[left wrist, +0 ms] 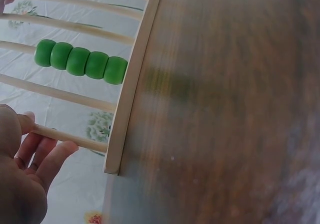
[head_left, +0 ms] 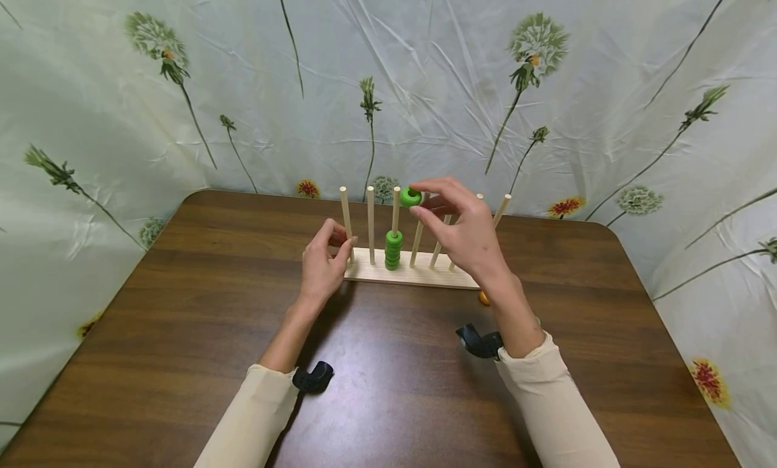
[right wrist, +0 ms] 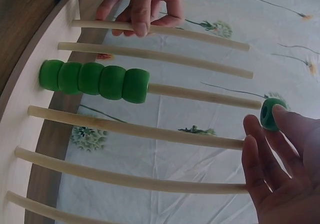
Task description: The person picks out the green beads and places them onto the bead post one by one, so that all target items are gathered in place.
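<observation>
A pale wooden bead rack (head_left: 358,274) stands on the table, with a row of upright pegs. Thumb and fingers of my left hand (head_left: 324,264) grip the leftmost peg (right wrist: 200,37) low, above the board. My right hand (head_left: 466,230) pinches one green bead (head_left: 407,201) beside the tip of the third peg (head_left: 396,212) from the left. In the right wrist view, the bead's hole faces that tip; whether they touch, I cannot tell. Several green beads (right wrist: 89,78) are stacked at the bottom of this peg. My right hand partly hides the pegs farther right.
An orange bead (head_left: 483,298) lies in front of the rack's right end, partly covered by my right forearm. A bit of something green (head_left: 537,320) shows beyond that wrist. Behind the brown wooden table (head_left: 388,387) hangs a pale floral curtain (head_left: 255,83).
</observation>
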